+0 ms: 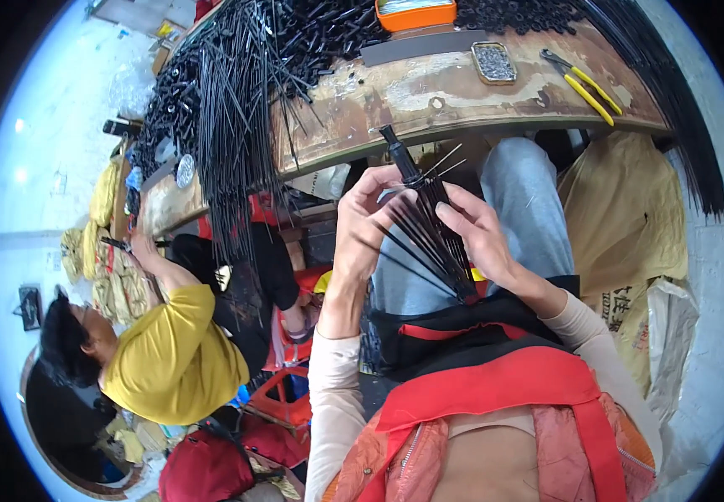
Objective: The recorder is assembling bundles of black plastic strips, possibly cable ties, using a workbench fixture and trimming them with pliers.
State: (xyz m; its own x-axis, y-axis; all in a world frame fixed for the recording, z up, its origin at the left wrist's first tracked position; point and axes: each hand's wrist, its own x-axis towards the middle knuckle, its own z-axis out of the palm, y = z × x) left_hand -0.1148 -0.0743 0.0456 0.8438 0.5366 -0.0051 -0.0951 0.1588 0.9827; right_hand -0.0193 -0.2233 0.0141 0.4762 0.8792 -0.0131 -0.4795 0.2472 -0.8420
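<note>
In front of me, above my lap, I hold a black umbrella frame (404, 159) with its thin ribs (429, 251) fanning down toward my apron. My left hand (366, 213) is closed at the left side of the hub, thumb and fingers pinching there. On the right side my right hand (481, 230) is closed on the ribs just below the hub. A few thin pale-tipped rods (448, 159) stick out past the right fingers. Exactly what lies between the fingertips is partly hidden.
The worn wooden bench (429, 92) carries yellow-handled pliers (584, 88), a small tray of metal bits (494, 63), an orange box (416, 14) and heaps of black parts (320, 42). Black ribs (241, 125) overhang its edge. A co-worker in a yellow shirt (174, 356) sits left.
</note>
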